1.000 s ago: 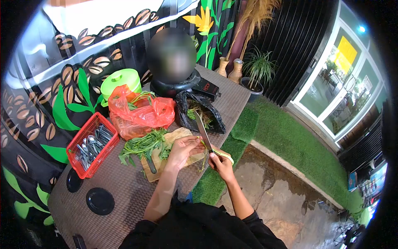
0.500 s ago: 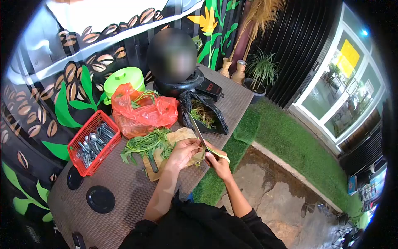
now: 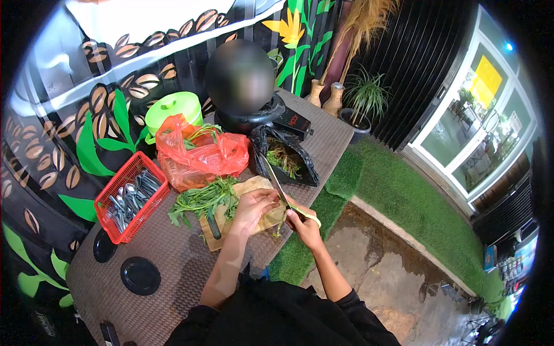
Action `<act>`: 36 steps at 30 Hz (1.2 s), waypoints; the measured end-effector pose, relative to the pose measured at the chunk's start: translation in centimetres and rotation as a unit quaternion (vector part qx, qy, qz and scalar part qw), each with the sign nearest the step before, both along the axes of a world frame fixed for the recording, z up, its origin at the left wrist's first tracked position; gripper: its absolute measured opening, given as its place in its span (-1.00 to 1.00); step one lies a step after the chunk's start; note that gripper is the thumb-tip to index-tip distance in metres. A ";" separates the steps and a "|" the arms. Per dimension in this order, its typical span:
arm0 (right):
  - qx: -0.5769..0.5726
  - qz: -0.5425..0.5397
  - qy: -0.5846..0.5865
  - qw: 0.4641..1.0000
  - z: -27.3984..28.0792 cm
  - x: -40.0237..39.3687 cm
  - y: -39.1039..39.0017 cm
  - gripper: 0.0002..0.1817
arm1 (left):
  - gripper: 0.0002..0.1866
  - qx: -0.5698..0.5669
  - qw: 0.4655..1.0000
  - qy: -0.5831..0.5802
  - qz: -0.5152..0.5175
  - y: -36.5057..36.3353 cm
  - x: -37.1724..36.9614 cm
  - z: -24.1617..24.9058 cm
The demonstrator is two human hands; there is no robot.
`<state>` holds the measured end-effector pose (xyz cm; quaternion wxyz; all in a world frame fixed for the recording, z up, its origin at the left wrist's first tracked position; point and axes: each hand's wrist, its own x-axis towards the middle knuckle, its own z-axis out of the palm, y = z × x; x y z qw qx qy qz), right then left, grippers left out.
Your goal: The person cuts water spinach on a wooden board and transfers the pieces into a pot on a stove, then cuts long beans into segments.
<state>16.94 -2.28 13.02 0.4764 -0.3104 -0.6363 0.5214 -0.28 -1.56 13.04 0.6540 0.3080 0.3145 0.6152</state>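
Observation:
My right hand [image 3: 306,228] is wrapped around the yellow-green handle of a knife [image 3: 276,181], its blade pointing up and away from me. Beside the blade, my left hand [image 3: 254,209] has its fingers curled and pinched together; anything between them is too small to make out. Both hands hover over the near right side of a wooden cutting board [image 3: 254,185]. Long leafy greens [image 3: 202,202] are heaped on the board's left part and spill onto the table. A small greenish-yellow scrap [image 3: 277,229] shows below the knife, near the board's right edge.
Behind the board sit a red plastic bag [image 3: 202,155] with greens and a black plastic bag [image 3: 300,168] of trimmings. To the left are a red basket [image 3: 118,230] of cutlery and black plates [image 3: 140,275]. A green lidded pot [image 3: 173,112] stands against the wall.
The pale green bits at my left fingertips no longer show there. My left hand has turned slightly, and a small scrap appears below the knife. The knife stays in my right hand.

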 end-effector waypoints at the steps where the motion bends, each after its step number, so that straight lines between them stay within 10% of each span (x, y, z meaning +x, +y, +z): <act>1: 0.000 0.001 0.001 1.000 -0.2 0.0 0.1 -0.59 | -0.84 0.000 1.000 0.001 0.001 0.0 0.0 -0.1; 36: -0.001 -0.005 -0.047 0.999 -3.0 -4.2 3.1 -0.64 | -0.76 -0.040 0.997 0.028 0.064 -0.1 -1.8 -1.8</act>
